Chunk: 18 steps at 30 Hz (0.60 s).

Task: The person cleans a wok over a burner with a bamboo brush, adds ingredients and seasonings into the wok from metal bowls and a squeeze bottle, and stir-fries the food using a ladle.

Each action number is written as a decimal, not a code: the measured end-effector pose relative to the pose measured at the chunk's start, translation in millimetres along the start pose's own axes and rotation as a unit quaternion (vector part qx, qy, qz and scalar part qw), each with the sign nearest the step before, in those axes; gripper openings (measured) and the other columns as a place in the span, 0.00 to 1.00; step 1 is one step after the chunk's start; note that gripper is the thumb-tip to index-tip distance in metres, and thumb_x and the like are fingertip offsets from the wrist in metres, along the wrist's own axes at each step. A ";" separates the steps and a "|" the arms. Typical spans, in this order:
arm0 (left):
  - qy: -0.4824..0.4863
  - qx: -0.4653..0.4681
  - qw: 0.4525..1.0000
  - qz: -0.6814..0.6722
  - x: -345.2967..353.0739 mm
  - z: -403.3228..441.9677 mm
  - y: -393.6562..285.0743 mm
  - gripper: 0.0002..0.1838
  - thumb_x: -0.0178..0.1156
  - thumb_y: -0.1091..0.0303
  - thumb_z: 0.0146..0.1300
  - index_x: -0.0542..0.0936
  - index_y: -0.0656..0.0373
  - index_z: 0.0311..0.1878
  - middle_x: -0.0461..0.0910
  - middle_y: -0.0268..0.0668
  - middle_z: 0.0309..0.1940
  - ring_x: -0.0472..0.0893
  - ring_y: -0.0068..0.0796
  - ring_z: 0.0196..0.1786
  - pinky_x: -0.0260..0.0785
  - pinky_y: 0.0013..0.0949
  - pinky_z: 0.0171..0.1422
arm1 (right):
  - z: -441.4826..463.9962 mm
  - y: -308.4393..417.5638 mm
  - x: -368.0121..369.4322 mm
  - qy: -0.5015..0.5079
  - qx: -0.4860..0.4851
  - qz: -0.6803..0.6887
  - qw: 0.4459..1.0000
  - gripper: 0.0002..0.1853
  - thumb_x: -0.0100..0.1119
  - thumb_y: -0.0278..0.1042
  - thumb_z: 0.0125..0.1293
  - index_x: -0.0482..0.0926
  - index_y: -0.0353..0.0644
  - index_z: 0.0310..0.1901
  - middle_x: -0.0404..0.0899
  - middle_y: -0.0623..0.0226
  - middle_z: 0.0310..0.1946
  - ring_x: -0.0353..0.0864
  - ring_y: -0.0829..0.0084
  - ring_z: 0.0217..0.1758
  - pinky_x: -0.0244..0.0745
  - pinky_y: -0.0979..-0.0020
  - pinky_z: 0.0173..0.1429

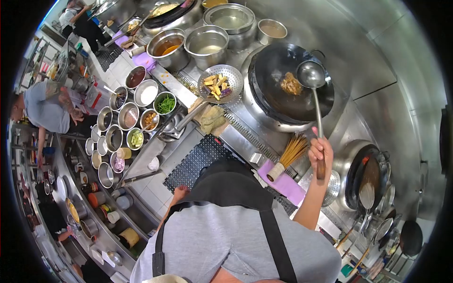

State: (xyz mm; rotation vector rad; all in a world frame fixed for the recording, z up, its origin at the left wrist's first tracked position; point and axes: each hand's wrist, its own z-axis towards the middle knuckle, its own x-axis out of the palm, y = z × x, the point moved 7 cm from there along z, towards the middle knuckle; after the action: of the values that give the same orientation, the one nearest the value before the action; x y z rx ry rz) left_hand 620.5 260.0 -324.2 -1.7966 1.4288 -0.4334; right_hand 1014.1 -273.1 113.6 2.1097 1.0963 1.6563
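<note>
My right hand [321, 153] is wrapped round the wooden end of a long metal ladle [318, 108]. Its bowl hangs at the right side of a dark wok [271, 61], beside a brown lump of food or paste [291, 85]; whether the two touch, I cannot tell. Down by my hip, my left hand [180, 191] shows only in part, and its fingers are too small to read. Left of the wok, a perforated skimmer [237, 78] carries fried eggplant pieces [217, 87]. Below the wok, a bamboo brush [290, 153] rests on a purple cloth [283, 181].
Metal pots [207, 59] of liquid stand behind the skimmer. To the left are several bowls of ingredients, including chopped greens [165, 104]. A folded cloth [212, 120] lies near the skimmer handle. Another wok [370, 174] sits at right. A co-worker [47, 106] stands at far left.
</note>
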 end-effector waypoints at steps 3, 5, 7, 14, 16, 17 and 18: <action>-0.002 0.058 0.997 0.048 11.3 1.4 -10.2 0.07 0.62 0.72 0.62 0.78 0.60 0.28 0.79 0.32 0.25 0.79 0.22 0.28 0.70 0.29 0.31 | -55.8 18.1 -5.9 -0.069 -0.059 0.008 0.996 0.21 0.46 0.27 0.75 0.69 0.34 0.67 0.65 0.79 0.23 0.61 0.87 0.14 0.60 0.81 0.20; -0.027 0.004 1.000 0.002 11.9 1.4 0.5 0.08 0.62 0.71 0.62 0.78 0.60 0.27 0.77 0.30 0.23 0.77 0.21 0.27 0.68 0.30 0.31 | -92.2 26.1 -18.2 -0.135 -0.094 -0.043 0.985 0.21 0.48 0.27 0.74 0.69 0.34 0.66 0.65 0.78 0.22 0.61 0.87 0.14 0.59 0.80 0.19; 0.041 0.045 0.993 0.098 12.1 20.4 21.5 0.07 0.62 0.72 0.62 0.78 0.59 0.27 0.77 0.30 0.22 0.76 0.20 0.27 0.68 0.28 0.31 | -124.5 33.6 -34.8 -0.197 -0.112 -0.146 0.963 0.21 0.51 0.28 0.72 0.70 0.34 0.64 0.64 0.78 0.21 0.60 0.86 0.13 0.57 0.78 0.17; 0.088 -0.104 0.987 0.087 24.0 36.8 -97.1 0.05 0.59 0.78 0.62 0.79 0.67 0.41 0.81 0.39 0.22 0.83 0.30 0.22 0.76 0.33 0.24 | -189.4 12.3 -93.0 -0.360 -0.079 -0.533 0.762 0.17 0.53 0.25 0.68 0.71 0.36 0.58 0.63 0.76 0.17 0.61 0.82 0.10 0.58 0.77 0.14; 0.087 -0.087 0.991 0.061 27.7 59.2 -102.5 0.09 0.59 0.79 0.62 0.78 0.69 0.45 0.81 0.39 0.23 0.84 0.31 0.23 0.76 0.34 0.23 | -180.6 5.0 -66.7 -0.359 -0.115 -0.499 0.780 0.17 0.53 0.22 0.66 0.72 0.34 0.57 0.67 0.73 0.18 0.64 0.82 0.11 0.60 0.76 0.14; 0.089 -0.070 0.992 0.061 32.1 65.6 -114.8 0.11 0.60 0.79 0.61 0.77 0.69 0.48 0.82 0.39 0.24 0.84 0.31 0.23 0.76 0.32 0.23 | -177.3 3.0 -61.1 -0.341 -0.121 -0.471 0.805 0.18 0.53 0.21 0.65 0.72 0.34 0.58 0.69 0.73 0.19 0.65 0.82 0.12 0.61 0.76 0.15; 0.090 -0.053 0.993 0.062 34.9 68.0 -126.5 0.13 0.60 0.79 0.61 0.77 0.69 0.50 0.82 0.39 0.25 0.84 0.30 0.24 0.75 0.31 0.23 | -174.6 2.4 -56.5 -0.322 -0.126 -0.441 0.829 0.19 0.52 0.20 0.65 0.72 0.33 0.58 0.70 0.72 0.21 0.66 0.83 0.13 0.62 0.76 0.15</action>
State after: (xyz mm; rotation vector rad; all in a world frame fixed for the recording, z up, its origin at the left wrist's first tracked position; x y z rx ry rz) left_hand 761.5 259.8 -279.8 -1.7754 1.7065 -0.4723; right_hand 851.7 -356.9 130.9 1.4142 1.2222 0.5447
